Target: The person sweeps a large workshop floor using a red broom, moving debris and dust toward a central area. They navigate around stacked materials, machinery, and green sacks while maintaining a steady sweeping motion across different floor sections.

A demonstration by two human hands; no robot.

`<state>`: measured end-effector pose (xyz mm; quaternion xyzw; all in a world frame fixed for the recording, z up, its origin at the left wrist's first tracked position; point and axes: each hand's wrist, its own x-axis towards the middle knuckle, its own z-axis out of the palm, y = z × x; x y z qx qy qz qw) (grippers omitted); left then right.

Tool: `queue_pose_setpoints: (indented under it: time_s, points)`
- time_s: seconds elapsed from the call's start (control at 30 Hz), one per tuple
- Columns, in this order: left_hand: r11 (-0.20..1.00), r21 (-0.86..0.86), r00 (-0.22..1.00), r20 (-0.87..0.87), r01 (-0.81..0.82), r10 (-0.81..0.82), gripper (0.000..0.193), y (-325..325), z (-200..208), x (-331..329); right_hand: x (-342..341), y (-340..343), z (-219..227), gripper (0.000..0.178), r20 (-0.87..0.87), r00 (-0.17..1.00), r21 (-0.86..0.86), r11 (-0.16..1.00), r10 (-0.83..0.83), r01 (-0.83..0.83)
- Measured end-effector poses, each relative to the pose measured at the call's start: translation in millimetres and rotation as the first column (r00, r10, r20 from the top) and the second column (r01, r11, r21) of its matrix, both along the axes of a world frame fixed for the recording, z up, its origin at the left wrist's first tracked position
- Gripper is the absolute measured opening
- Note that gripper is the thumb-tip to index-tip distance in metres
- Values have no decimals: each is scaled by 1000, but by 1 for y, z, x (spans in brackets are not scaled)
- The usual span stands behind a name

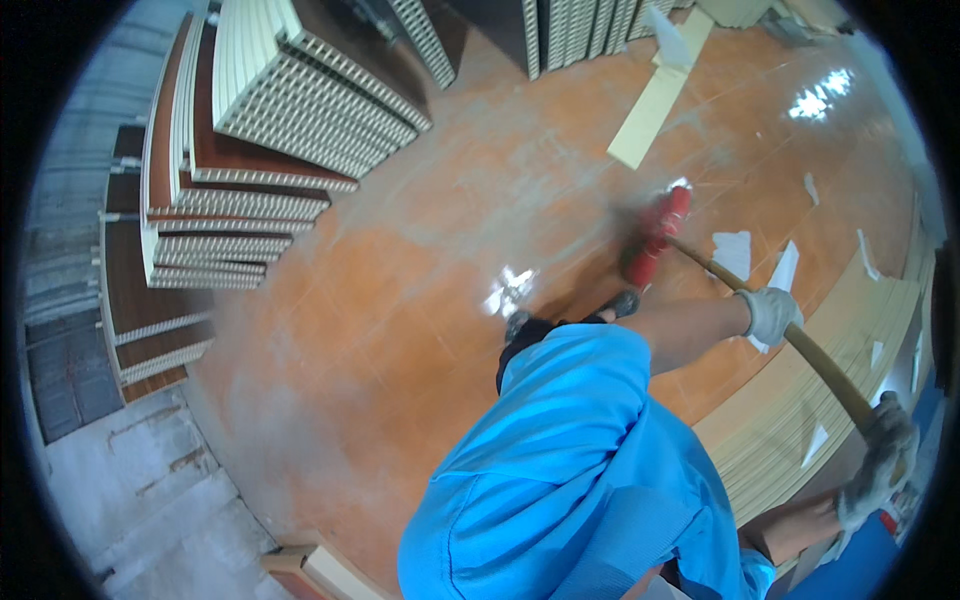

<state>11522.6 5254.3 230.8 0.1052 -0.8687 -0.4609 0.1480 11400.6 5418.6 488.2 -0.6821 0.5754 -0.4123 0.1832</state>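
A broom with a red head (660,235) and a long wooden handle (828,372) slants across the right side of the head view. The dark bristles beside its red head are blurred, and the head is at the orange floor just beyond my feet. My left hand (772,314), in a pale work glove, is wrapped round the handle partway down. Closer to the handle's upper end, my gloved right hand (878,462) grips it too, near the right edge of the view.
White scraps (732,254) litter the floor right of the broom. A stack of long pale strips (800,410) lies along the right. Tall stacks of panels (320,110) stand far left, with more panels (590,30) at the back. A pale board (655,105) lies on the floor.
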Motion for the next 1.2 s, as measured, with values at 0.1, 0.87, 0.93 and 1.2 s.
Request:
queue_pose_setpoints:
  time_s: [0.1, 0.87, 0.93, 1.2]
  points:
    - [997, -81, 996, -89, -4, -3, 6, -12, 24, -48, -36, -5, 26, 35, -107, 972, -99, 971, 209, -219]
    - [930, -342, 988, 113, 135, -103, 19, -300, -53, -160, -130, -260, -64, 39, 440, 802, 73, 907, -403, 415]
    - [951, -253, 980, 134, 180, -149, 13, -317, -56, -207, -135, -263, -63, 37, 335, 836, 38, 893, -435, 449]
    - [816, -426, 900, -9, 391, -436, 6, -248, 8, -313, -91, -173, -16, 43, -6, 664, 35, 664, -747, 747]
